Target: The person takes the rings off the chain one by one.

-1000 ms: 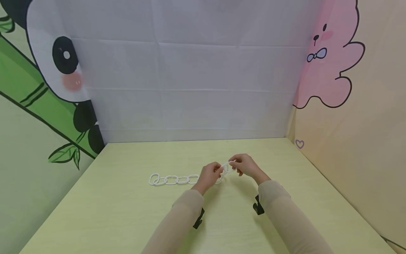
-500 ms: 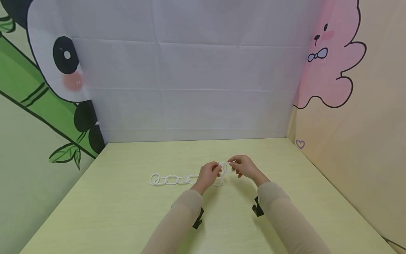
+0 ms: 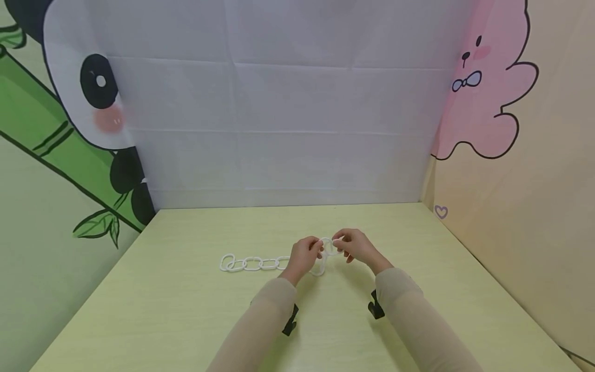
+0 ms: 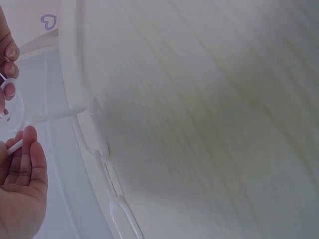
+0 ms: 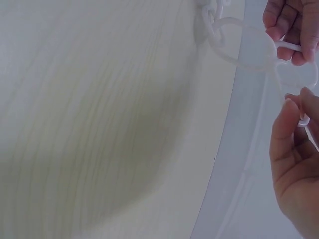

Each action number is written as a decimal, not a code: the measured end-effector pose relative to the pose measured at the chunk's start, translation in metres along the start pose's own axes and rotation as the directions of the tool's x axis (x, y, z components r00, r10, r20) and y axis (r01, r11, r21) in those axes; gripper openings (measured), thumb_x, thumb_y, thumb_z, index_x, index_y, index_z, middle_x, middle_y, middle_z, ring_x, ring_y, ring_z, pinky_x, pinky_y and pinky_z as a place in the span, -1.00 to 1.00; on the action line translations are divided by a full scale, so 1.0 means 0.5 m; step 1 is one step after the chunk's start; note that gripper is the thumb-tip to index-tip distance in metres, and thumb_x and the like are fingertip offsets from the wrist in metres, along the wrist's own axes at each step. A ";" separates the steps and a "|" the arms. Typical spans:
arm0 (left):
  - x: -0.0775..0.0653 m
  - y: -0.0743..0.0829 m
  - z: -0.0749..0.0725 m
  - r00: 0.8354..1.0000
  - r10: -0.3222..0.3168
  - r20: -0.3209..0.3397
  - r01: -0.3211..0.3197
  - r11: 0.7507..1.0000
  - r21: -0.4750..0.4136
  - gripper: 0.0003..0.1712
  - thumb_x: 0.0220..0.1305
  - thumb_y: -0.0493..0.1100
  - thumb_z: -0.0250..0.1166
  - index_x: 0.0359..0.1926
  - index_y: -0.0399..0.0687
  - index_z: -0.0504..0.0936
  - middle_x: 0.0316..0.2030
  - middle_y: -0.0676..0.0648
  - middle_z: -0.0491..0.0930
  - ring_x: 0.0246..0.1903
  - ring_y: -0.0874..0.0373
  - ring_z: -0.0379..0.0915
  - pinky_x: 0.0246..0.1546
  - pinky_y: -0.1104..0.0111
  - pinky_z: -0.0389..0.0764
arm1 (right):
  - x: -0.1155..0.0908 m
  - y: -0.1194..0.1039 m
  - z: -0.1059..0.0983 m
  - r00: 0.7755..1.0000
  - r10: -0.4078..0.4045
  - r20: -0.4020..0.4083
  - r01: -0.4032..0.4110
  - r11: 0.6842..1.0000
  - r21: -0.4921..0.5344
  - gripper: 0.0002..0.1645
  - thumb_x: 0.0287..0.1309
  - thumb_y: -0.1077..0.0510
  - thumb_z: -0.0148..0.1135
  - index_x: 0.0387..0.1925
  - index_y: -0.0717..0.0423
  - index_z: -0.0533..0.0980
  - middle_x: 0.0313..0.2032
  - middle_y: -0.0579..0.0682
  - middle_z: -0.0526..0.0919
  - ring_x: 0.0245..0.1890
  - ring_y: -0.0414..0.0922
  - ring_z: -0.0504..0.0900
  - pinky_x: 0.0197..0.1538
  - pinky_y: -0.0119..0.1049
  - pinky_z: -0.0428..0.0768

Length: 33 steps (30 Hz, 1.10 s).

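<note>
A white chain of oval links lies partly on the pale yellow-green table; its flat stretch runs from the left toward the left hand, and its right end is lifted between the two hands. The left hand is narrow, pinching a link between thumb and fingertips. The right hand, just to its right, is narrow too and pinches another part of the lifted end; whether the link in its fingers is closed, I cannot tell. Part of the chain is hidden by the left hand and wrist in the head view, and one link shows low between the hands, just right of the left wrist. Beige sleeves reach in from the near side, a black piece showing at each one. On the far side hangs a creased white cloth; the left wall bears a painted panda and a green bamboo stalk, the right wall a pink figure with a small purple heart below it
</note>
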State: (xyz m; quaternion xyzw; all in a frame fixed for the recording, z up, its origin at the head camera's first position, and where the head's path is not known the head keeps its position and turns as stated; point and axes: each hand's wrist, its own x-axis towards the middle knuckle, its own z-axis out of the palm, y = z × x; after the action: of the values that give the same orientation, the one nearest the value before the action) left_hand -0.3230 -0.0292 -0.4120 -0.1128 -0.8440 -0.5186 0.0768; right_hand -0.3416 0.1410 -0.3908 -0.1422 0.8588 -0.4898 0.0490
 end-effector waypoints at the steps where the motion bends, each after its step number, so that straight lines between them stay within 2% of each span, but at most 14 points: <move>1: 0.000 0.000 0.000 1.000 -0.003 -0.005 0.003 1.000 -0.004 -0.80 0.35 -0.24 0.09 -0.27 -0.30 0.59 -0.43 -0.08 0.60 -0.49 0.17 0.52 -0.48 0.43 0.48 | 0.000 0.001 0.001 1.000 -0.004 0.001 0.004 1.000 -0.003 -0.81 0.21 0.22 0.17 -0.17 0.25 0.53 -0.53 0.10 0.51 -0.67 -0.14 0.38 -0.61 -0.27 0.54; 8: 0.004 -0.008 0.000 1.000 -0.021 -0.014 0.021 0.999 -0.030 -0.77 0.36 -0.23 0.08 -0.24 -0.33 0.58 -0.44 -0.06 0.59 -0.51 0.21 0.50 -0.50 0.44 0.47 | 0.003 0.005 0.006 1.000 -0.022 0.004 0.022 1.000 -0.017 -0.81 0.17 0.23 0.20 -0.19 0.25 0.53 -0.54 0.12 0.52 -0.66 -0.11 0.40 -0.62 -0.27 0.54; 17: 0.009 -0.015 0.000 0.998 -0.063 -0.007 0.063 0.996 -0.067 -0.74 0.36 -0.19 0.08 -0.20 -0.32 0.60 -0.47 -0.01 0.56 -0.54 0.26 0.46 -0.53 0.47 0.44 | 0.002 0.005 0.007 0.999 -0.029 0.026 0.029 0.999 -0.024 -0.75 0.17 0.22 0.21 -0.14 0.28 0.52 -0.56 0.11 0.47 -0.58 0.09 0.46 -0.60 -0.26 0.55; 26: 0.008 -0.015 -0.003 0.998 -0.064 -0.010 0.063 0.993 -0.103 -0.76 0.35 -0.20 0.09 -0.29 -0.28 0.61 -0.49 -0.02 0.57 -0.57 0.26 0.47 -0.56 0.48 0.43 | 0.005 0.009 0.009 0.999 -0.038 0.035 0.039 0.999 -0.021 -0.78 0.19 0.20 0.19 -0.18 0.26 0.54 -0.57 0.03 0.44 -0.59 0.02 0.42 -0.60 -0.26 0.54; 33: 0.008 -0.015 -0.004 0.998 -0.069 -0.008 0.068 0.991 -0.116 -0.72 0.36 -0.20 0.08 -0.28 -0.38 0.60 -0.48 -0.05 0.57 -0.57 0.26 0.47 -0.56 0.49 0.42 | 0.004 0.005 0.014 0.999 -0.047 0.022 0.048 0.999 -0.014 -0.77 0.20 0.20 0.18 -0.17 0.28 0.53 -0.53 0.02 0.47 -0.61 -0.12 0.36 -0.60 -0.25 0.54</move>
State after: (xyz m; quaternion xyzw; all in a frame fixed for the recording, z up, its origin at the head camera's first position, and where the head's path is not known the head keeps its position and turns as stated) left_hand -0.3288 -0.0339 -0.4165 -0.0849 -0.8155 -0.5696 0.0574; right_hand -0.3425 0.1357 -0.3964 -0.1683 0.8582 -0.4828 0.0458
